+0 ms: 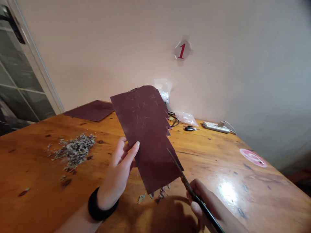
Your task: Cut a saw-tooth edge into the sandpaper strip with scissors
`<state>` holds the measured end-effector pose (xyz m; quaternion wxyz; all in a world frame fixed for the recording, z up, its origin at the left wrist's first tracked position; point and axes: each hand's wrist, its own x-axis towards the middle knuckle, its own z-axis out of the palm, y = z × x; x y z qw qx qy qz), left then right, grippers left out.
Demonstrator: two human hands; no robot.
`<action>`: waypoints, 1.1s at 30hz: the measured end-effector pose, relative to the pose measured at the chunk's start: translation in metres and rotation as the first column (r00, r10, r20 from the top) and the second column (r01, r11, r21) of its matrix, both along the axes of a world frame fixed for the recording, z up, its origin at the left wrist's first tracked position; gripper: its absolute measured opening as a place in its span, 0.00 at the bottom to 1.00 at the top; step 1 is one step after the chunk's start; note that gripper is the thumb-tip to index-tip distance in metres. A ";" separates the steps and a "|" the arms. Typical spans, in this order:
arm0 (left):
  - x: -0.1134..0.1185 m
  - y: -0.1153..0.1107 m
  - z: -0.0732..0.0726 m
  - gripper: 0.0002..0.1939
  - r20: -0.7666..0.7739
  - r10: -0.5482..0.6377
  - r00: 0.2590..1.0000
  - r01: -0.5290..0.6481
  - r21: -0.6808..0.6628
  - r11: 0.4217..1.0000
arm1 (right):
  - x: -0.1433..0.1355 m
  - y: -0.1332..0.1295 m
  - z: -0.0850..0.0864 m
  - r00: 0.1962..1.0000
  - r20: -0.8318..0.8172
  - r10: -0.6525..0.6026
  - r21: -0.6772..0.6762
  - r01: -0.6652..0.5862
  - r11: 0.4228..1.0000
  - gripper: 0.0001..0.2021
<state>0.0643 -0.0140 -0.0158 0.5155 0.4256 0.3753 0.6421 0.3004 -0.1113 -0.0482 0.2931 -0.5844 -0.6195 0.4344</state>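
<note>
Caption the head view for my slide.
Left hand holds a notched maroon sheet, right hand holds scissors at its edge, above a wooden table bearing a pile of scraps.

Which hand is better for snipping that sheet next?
Probably the right hand: it holds the scissors at the notched side of the sheet, while the left hand grips the other side.

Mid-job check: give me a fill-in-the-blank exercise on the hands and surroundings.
The left hand has a ____ band around its wrist.
The right hand holds dark metal scissors, while the ____ hand holds a notched maroon sheet.
The round pale sign on the wall shows the number ____ in red.
The heap of greyish shreds lies on the person's ____ side of the brown wooden table.
Missing words: black; left; 1; left.
</note>
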 end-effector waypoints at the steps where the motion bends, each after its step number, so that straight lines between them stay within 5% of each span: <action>1: 0.000 0.000 0.000 0.13 -0.002 0.004 1.000 -0.004 0.004 1.000 | -0.001 0.000 0.001 1.000 0.003 -0.004 -0.006 0.004 1.000 0.31; 11: 0.000 -0.003 -0.004 0.12 -0.055 0.045 0.997 -0.044 0.020 0.999 | -0.004 0.001 0.000 1.000 0.008 -0.013 -0.027 0.014 1.000 0.31; 19: 0.001 -0.003 -0.005 0.13 -0.083 0.065 0.994 -0.063 0.027 0.998 | -0.008 0.002 0.019 0.950 0.311 -0.019 0.083 -0.008 0.996 0.23; 33: -0.001 0.002 -0.002 0.18 -0.019 -0.030 0.999 0.028 -0.085 0.996 | -0.002 -0.002 0.013 0.999 0.035 -0.021 0.007 0.021 1.000 0.29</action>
